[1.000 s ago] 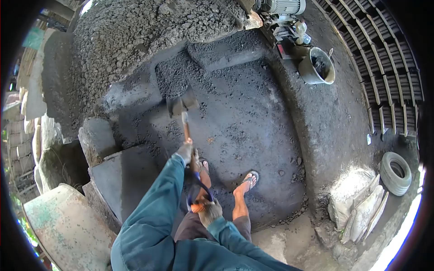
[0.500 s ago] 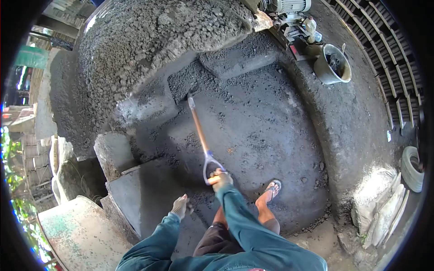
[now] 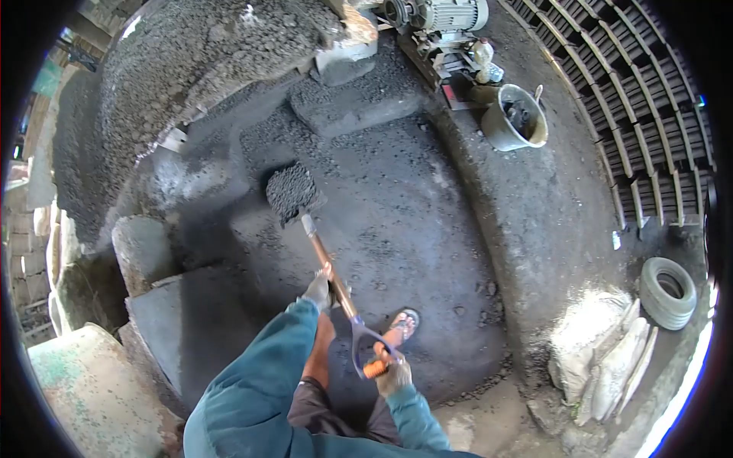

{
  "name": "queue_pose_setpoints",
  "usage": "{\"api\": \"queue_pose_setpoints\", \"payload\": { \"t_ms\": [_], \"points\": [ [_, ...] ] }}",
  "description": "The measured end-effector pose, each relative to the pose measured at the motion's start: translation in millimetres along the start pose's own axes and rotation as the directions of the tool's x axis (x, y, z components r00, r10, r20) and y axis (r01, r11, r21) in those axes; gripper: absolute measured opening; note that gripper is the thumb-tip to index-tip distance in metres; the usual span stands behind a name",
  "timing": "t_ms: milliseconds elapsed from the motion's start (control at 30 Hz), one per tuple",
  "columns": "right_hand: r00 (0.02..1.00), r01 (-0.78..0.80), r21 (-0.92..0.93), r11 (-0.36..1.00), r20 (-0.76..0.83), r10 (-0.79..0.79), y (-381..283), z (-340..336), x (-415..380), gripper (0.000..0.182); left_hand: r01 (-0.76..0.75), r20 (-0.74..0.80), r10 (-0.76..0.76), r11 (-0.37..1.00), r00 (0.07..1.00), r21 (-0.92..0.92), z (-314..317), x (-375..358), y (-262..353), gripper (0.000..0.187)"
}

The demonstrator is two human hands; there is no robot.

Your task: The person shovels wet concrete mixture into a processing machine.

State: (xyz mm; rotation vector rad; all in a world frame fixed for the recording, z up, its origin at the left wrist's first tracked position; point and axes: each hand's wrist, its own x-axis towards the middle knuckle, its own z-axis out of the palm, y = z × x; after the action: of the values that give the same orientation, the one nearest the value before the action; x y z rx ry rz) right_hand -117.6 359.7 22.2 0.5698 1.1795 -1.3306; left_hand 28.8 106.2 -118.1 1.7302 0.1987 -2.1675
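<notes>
A shovel [image 3: 330,269] with a wooden shaft and a blue D-shaped handle slants across the middle of the view. Its blade carries a heap of dark, wet-looking grainy material [image 3: 293,191], which hides the metal. My left hand [image 3: 318,287], gloved, is wrapped round the shaft about halfway along. Closed on the orange grip of the D-handle is my right hand [image 3: 391,372], near my sandalled foot [image 3: 405,326]. Under the shovel lies a dark grey floor [image 3: 412,229] strewn with crumbs of the same material.
A large grainy mound [image 3: 191,69] rises at the upper left. Along the right runs a raised ledge [image 3: 527,229] with an electric motor [image 3: 450,14] and a bucket [image 3: 515,118]. Sacks [image 3: 599,359] and a tyre [image 3: 667,293] lie at lower right. A rusty sheet [image 3: 99,389] stands lower left.
My left hand, free before, now grips the shaft. The shovel has been drawn back from the mound's foot with a load on its blade. My right hand has shifted down and right.
</notes>
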Motion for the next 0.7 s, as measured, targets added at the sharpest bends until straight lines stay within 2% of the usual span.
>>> {"api": "queue_pose_setpoints", "payload": {
  "t_ms": [33, 67, 100, 133, 167, 200, 233, 267, 300, 333, 367, 400, 433, 500, 567, 600, 667, 700],
  "points": [
    [0.994, 0.032, 0.027, 0.999, -0.102, -0.029, -10.5, -6.0, -32.7, 0.020, -0.004, -0.048, 0.003, 1.000, 0.999, -0.028, 19.9, 11.8, -8.9, 0.037],
    [0.951, 0.115, -0.041, 0.993, -0.284, -0.122, -23.6, -12.5, -58.7, 0.013, -0.011, -0.101, 0.006, 0.999, 0.995, -0.053, 33.4, 18.9, -23.5, 0.037],
    [0.868, 0.186, -0.119, 0.975, -0.445, -0.220, -31.6, -26.0, -78.3, 0.007, 0.028, -0.077, -0.021, 0.995, 0.997, 0.093, 40.0, 19.3, -53.9, 0.033],
    [0.815, 0.172, -0.255, 0.951, -0.506, -0.283, -42.6, -50.6, -96.6, 0.010, 0.057, -0.055, -0.045, 0.968, 0.997, 0.242, 40.1, 15.7, -95.3, 0.030],
    [0.761, 0.152, -0.379, 0.913, -0.544, -0.352, -53.7, -78.8, -113.1, 0.015, 0.061, -0.018, -0.059, 0.989, 0.998, 0.137, 32.3, 23.3, -143.9, 0.029],
    [0.620, 0.110, -0.475, 0.873, -0.654, -0.434, -61.4, -103.5, -130.9, 0.011, -0.036, -0.052, 0.042, 0.993, 0.998, 0.112, 31.1, 25.6, -191.6, 0.033],
    [0.558, 0.230, -0.394, 0.890, -0.695, -0.453, -61.3, -139.4, -152.7, 0.007, -0.246, 0.048, 0.251, 0.865, 0.967, 0.437, -3.3, 71.8, -261.8, 0.030],
    [0.511, 0.238, -0.385, 0.892, -0.731, -0.452, -68.7, -165.6, -179.7, 0.007, -0.103, -0.001, 0.122, 0.837, 0.992, 0.538, -12.5, 65.4, -301.2, 0.016],
    [0.512, 0.193, -0.383, 0.904, -0.746, -0.425, -79.9, -176.7, -196.5, 0.008, 0.208, -0.016, -0.207, 0.975, 0.978, 0.079, 27.7, -27.7, -298.9, 0.010],
    [0.529, 0.146, -0.383, 0.912, -0.749, -0.399, -88.2, -186.1, -211.8, 0.008, 0.208, 0.082, -0.208, 0.978, 0.975, 0.015, 27.4, -49.3, -330.7, 0.016],
    [0.554, 0.111, -0.381, 0.918, -0.743, -0.375, -98.1, -190.1, -220.2, 0.009, 0.302, 0.003, -0.304, 0.947, 0.953, 0.110, 53.9, -95.5, -331.3, 0.016],
    [0.588, 0.085, -0.394, 0.915, -0.722, -0.365, -108.1, -190.7, -224.6, 0.010, 0.240, -0.032, -0.238, 0.965, 0.971, 0.104, 63.4, -118.0, -348.4, 0.015],
    [0.627, 0.070, -0.408, 0.910, -0.691, -0.359, -119.2, -193.2, -232.6, 0.010, 0.309, -0.061, -0.305, 0.949, 0.950, 0.063, 67.5, -133.7, -357.3, 0.014],
    [0.718, 0.059, -0.443, 0.895, -0.604, -0.346, -142.8, -198.1, -242.2, 0.011, 0.190, -0.114, -0.191, 0.981, 0.975, -0.027, 106.0, -224.7, -325.7, 0.016],
    [0.821, 0.083, -0.473, 0.877, -0.467, -0.330, -164.1, -209.3, -245.8, 0.013, 0.254, 0.071, -0.244, 0.943, 0.967, -0.214, 116.0, -267.2, -282.8, 0.015],
    [0.862, 0.099, -0.489, 0.867, -0.394, -0.320, -174.1, -211.8, -244.9, 0.013, 0.031, 0.270, -0.017, 0.998, 0.963, -0.048, 113.5, -280.9, -252.5, 0.012],
    [0.912, 0.151, -0.553, 0.820, -0.243, -0.332, -190.2, -211.7, -235.5, 0.014, -0.341, 0.515, 0.219, 0.927, 0.829, 0.155, 125.5, -301.5, -210.6, 0.009],
    [0.907, 0.203, -0.589, 0.782, -0.187, -0.377, -197.0, -206.2, -225.7, 0.015, -0.449, 0.550, 0.262, 0.862, 0.793, 0.236, 135.4, -310.9, -192.4, 0.009]
  ]
}}
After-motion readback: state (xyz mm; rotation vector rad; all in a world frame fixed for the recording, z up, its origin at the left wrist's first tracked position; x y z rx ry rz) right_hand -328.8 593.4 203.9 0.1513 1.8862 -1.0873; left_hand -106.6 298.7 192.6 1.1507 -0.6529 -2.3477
